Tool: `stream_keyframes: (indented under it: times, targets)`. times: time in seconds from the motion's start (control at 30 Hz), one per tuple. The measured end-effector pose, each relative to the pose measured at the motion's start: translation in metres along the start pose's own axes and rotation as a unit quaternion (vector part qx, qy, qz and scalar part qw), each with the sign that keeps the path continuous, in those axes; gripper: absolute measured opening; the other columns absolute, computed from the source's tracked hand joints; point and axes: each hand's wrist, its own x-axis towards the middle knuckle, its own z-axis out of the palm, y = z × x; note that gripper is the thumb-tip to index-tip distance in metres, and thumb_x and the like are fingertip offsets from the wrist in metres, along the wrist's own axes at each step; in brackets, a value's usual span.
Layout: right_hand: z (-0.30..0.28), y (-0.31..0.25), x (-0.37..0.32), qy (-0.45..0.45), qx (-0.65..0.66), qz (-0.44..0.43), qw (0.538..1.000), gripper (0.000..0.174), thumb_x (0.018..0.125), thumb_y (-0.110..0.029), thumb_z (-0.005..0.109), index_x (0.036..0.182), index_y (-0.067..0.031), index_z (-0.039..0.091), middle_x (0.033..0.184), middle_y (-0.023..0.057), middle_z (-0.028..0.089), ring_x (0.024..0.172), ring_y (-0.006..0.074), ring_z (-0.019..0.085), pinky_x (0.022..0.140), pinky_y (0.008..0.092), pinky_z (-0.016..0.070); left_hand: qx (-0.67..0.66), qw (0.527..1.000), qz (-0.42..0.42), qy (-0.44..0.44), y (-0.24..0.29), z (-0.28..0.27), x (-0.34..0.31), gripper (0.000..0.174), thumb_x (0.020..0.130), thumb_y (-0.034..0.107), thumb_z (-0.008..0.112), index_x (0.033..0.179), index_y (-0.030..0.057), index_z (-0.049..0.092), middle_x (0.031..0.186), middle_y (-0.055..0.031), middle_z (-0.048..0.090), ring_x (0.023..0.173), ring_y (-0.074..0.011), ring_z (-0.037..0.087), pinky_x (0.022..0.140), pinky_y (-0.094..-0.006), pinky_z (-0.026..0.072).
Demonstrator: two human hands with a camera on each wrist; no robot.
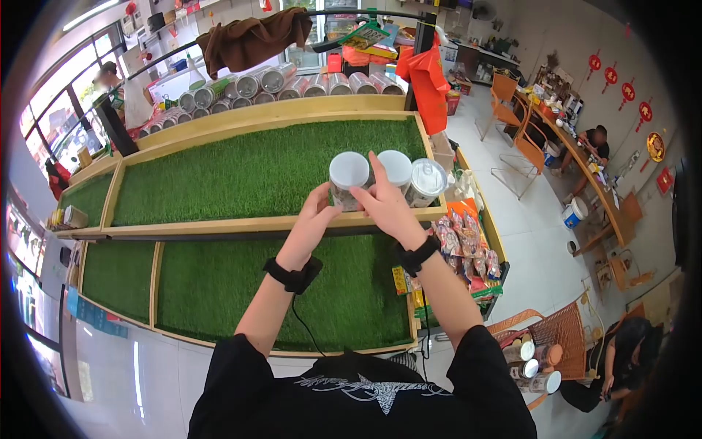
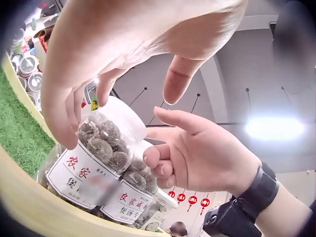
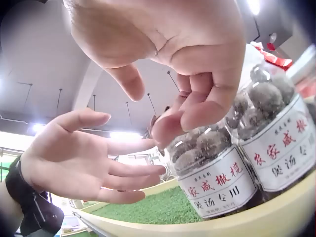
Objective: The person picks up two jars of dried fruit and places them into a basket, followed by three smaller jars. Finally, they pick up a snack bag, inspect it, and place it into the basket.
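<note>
Turf (image 1: 241,172); jar labels (image 3: 216,183) legible wrist-side only

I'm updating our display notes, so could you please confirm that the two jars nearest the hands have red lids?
Not quite: as the head view shows, the two jars nearest the left hand and right hand have white lids, not red ones.

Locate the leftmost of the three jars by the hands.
In the head view, the leftmost jar stands near centre, just inside the upper tray's front rim, the left hand close by and the middle jar on its right.
</note>
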Motion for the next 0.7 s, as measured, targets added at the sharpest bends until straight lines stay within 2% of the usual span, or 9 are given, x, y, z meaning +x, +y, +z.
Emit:
stream_keyframes:
  times: [0.1,0.23,0.27,0.3,0.4,0.47,0.5,0.6,0.7]
  targets:
    - [0.005,0.0,0.003,-0.018,0.035,0.05,0.998,0.073,0.084,-0.028,0.055,0.138,-0.0005,0.014,0.068,0.0111,0.059,0.064,0.0225,0.06,0.06,0.0338,0.0461,-0.019,1.0,0.022,-0.011,-0.006,0.002,0.015,0.063,0.081,0.014,0.055,0.136,0.001,0.026,0.134,-0.0144,0.034,0.126,-0.0258,0.031,0.104,-0.0364,0.0244]
    - [0.012,0.012,-0.009,0.022,-0.016,-0.027,0.999,0.067,0.085,-0.027,0.054,0.137,-0.0049,0.018,0.068,0.0124,0.057,0.064,0.0244,0.06,0.058,0.0362,0.0455,-0.037,0.999,0.017,-0.025,0.0,0.006,0.014,0.063,0.08,0.01,0.054,0.135,0.0007,0.027,0.132,-0.0129,0.037,0.121,-0.022,0.036,0.102,-0.0354,0.0266]
    - [0.012,0.01,-0.016,0.021,-0.019,-0.024,0.999,0.062,0.088,-0.018,0.052,0.137,-0.0058,0.016,0.07,0.0093,0.058,0.062,0.0155,0.057,0.057,0.0287,0.045,-0.031,0.999,0.029,-0.03,0.001,0.007,0.011,0.062,0.079,0.009,0.054,0.135,0.0006,0.027,0.132,-0.0129,0.037,0.122,-0.0218,0.036,0.102,-0.0353,0.0264]
    - [0.013,0.013,-0.019,0.024,-0.019,-0.024,0.999,0.062,0.088,-0.018,0.052,0.137,-0.0058,0.016,0.07,0.0093,0.058,0.062,0.0155,0.057,0.057,0.0287,0.045,-0.024,0.998,0.04,-0.034,0.001,0.007,0.007,0.062,0.079,0.008,0.054,0.135,0.0004,0.028,0.132,-0.013,0.038,0.122,-0.0217,0.036,0.102,-0.0352,0.0262]
    - [0.014,0.016,-0.025,0.026,0.065,-0.044,0.997,0.062,0.088,-0.017,0.052,0.137,-0.0058,0.016,0.076,0.009,0.059,0.066,0.015,0.057,0.062,0.0273,0.0452,-0.019,0.997,0.066,-0.04,-0.001,0.01,-0.003,0.063,0.078,0.005,0.054,0.135,0.0001,0.028,0.134,-0.0133,0.035,0.127,-0.0229,0.031,0.104,-0.0358,0.0247]
    - [0.012,0.01,-0.028,-0.01,0.212,0.047,0.976,0.063,0.087,-0.012,0.053,0.137,-0.006,0.016,0.089,0.0095,0.058,0.075,0.0139,0.057,0.068,0.028,0.046,-0.025,0.998,0.056,-0.033,-0.01,0.009,-0.008,0.068,0.077,0.004,0.054,0.138,0.002,0.023,0.139,-0.0136,0.029,0.13,-0.024,0.026,0.105,-0.0352,0.0227]
    - [0.016,0.014,-0.029,-0.008,0.215,0.049,0.975,0.063,0.087,-0.012,0.053,0.137,-0.006,0.016,0.089,0.0095,0.058,0.075,0.0139,0.057,0.068,0.028,0.046,-0.022,0.998,0.053,-0.036,-0.01,0.01,-0.013,0.068,0.077,0.004,0.054,0.138,0.002,0.023,0.139,-0.0136,0.029,0.13,-0.024,0.026,0.105,-0.0352,0.0227]
    - [0.024,0.022,-0.039,0.003,0.211,-0.029,0.977,0.066,0.086,-0.011,0.054,0.138,-0.0049,0.014,0.101,0.0105,0.055,0.087,0.0154,0.056,0.075,0.0278,0.0446,-0.037,0.997,0.043,-0.057,-0.002,0.012,-0.028,0.074,0.075,0.003,0.054,0.14,0.0054,0.018,0.141,-0.0132,0.024,0.131,-0.0244,0.024,0.106,-0.0378,0.021]
    - [0.019,0.003,-0.075,-0.052,0.366,-0.044,0.928,0.076,0.085,-0.006,0.055,0.141,-0.0057,0.004,0.105,0.01,0.053,0.098,0.0147,0.053,0.083,0.0282,0.0412,-0.059,0.995,0.02,-0.071,-0.007,0.01,-0.057,0.085,0.071,0.002,0.056,0.142,0.0094,0.01,0.143,-0.0115,0.016,0.134,-0.0254,0.016,0.106,-0.0474,0.02]
